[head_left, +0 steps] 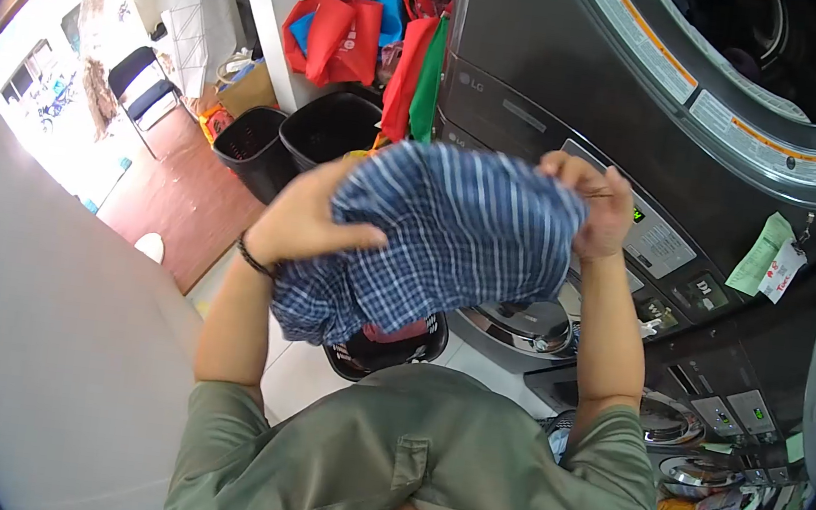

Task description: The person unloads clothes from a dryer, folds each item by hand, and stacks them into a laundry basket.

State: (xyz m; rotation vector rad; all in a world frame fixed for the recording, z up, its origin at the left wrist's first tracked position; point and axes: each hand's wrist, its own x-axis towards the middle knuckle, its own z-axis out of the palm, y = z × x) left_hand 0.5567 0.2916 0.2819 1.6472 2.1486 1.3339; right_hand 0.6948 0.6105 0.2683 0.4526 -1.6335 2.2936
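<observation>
A blue plaid garment (455, 235) with white lines is held up in front of my chest, bunched and slightly blurred; its exact kind does not show. At its left side my left hand (309, 224) grips the cloth, the thumb lying over the front and the fingers mostly hidden behind. My right hand (596, 208) pinches the garment's upper right corner. Below the cloth, a black laundry basket (384, 361) on the floor holds something reddish, partly hidden.
Dark stacked laundry machines (509, 75) line the right, with an open round door (725, 120) above. Paper tags (768, 258) hang from one machine. Black bins (330, 130) and red bags (337, 35) are ahead. A white wall (65, 347) rises on the left, near a folding chair (144, 94).
</observation>
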